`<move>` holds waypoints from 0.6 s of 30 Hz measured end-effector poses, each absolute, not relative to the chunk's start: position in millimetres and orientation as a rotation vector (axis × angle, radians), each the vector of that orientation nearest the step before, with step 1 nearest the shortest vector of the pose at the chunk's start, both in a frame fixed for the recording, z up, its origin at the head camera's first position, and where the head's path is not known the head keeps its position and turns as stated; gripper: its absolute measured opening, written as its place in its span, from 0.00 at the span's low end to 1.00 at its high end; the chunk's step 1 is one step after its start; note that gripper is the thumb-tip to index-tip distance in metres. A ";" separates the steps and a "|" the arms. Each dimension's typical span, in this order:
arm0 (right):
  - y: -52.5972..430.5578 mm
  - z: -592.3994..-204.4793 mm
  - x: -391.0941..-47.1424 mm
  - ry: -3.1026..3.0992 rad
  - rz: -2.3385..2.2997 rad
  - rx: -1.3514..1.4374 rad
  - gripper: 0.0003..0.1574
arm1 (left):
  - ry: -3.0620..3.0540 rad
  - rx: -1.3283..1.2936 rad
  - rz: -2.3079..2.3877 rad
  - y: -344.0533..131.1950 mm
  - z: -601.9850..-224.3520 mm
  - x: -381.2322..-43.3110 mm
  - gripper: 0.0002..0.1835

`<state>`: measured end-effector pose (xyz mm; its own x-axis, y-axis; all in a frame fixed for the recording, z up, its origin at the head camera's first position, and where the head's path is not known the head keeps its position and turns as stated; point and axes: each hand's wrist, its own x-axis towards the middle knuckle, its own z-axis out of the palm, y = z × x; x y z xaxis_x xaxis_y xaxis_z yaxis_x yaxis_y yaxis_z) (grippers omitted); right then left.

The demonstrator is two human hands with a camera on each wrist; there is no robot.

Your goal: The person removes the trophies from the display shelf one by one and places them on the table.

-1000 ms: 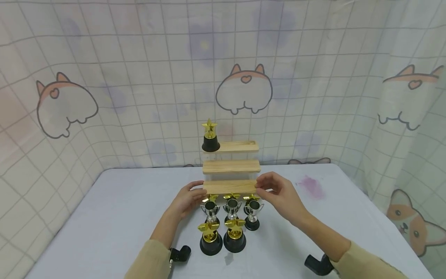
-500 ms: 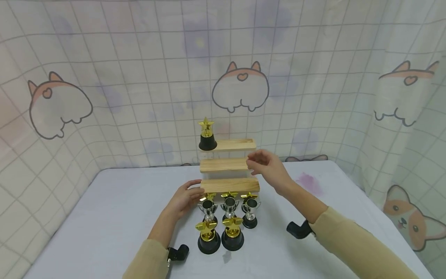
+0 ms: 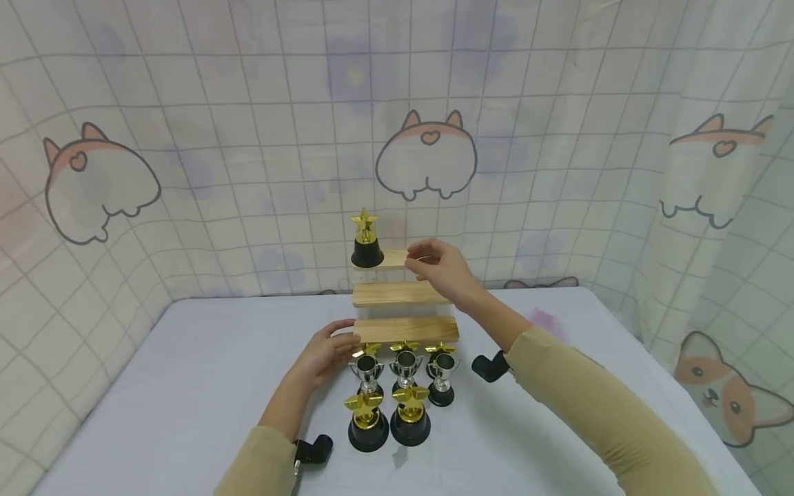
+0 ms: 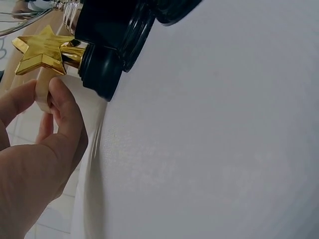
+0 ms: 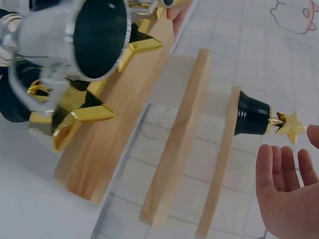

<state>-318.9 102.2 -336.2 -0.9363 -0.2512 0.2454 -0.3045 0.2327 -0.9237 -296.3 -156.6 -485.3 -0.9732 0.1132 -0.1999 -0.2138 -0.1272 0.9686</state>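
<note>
Three pale wooden shelves rise like steps: a lowest shelf, a middle shelf and a top shelf. My left hand pinches the left end of the lowest one between thumb and fingers. On the left end of the top shelf stands a gold star trophy with a black base. My right hand hovers just right of that trophy, in front of the top shelf. Its fingers are loosely bent with nothing between them, and it hides the shelf's right part.
Before the lowest shelf stand several trophies in rows. Silver cups are in the middle row, and two larger gold star trophies are in front. Behind the white table hangs a checked cloth.
My right hand has left the lowest shelf's right end and moved up and leftward to the top shelf. My left hand keeps its hold on the lowest shelf. The head view has shifted slightly.
</note>
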 end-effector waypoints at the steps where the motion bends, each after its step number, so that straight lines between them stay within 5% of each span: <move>1: 98.7 -335.7 -322.0 -2.436 1.828 0.545 0.19 | 1.916 -0.111 2.205 -156.9 -485.0 -296.1 0.30; 18: 54.5 -339.9 -360.2 -2.485 1.774 0.350 0.31 | 1.903 -0.117 2.218 -156.8 -484.9 -294.7 0.30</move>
<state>-360.2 54.5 -339.9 -0.9718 -0.1444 0.1865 -0.2233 0.3083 -0.9247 -294.7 -156.8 -484.9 -0.9734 0.1115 -0.2002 -0.2148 -0.1400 0.9666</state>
